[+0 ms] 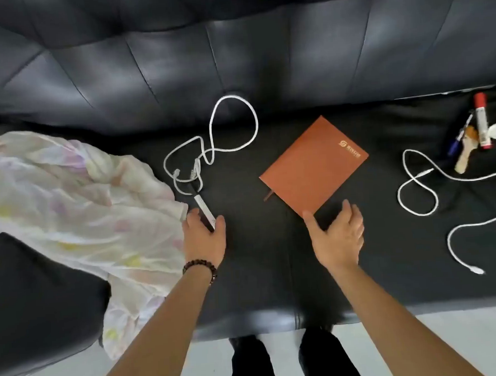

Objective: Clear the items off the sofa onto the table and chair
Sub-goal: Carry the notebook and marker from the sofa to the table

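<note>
On the sofa (pixel 260 268) seat, a pen (pixel 204 210) is being pinched at its near end between the thumb and fingers (pixel 191 217) of the left hand (pixel 205 238). It is probably being taken low because its far end is lying under a loop of the cable (pixel 194 167) and needs drawing clear. The right hand (pixel 338 236) is being held at the near corner of the notebook (pixel 312 166), fingers apart and clamped on nothing; whether the thumb is touching the cover cannot be told. That spread is judged to suit a wide, flat cover. The cloth (pixel 67 199) just beside the left hand, a second cable (pixel 407 208) and the markers (pixel 481 124) far right are lying uncollected, so little is judged cleared.
</note>
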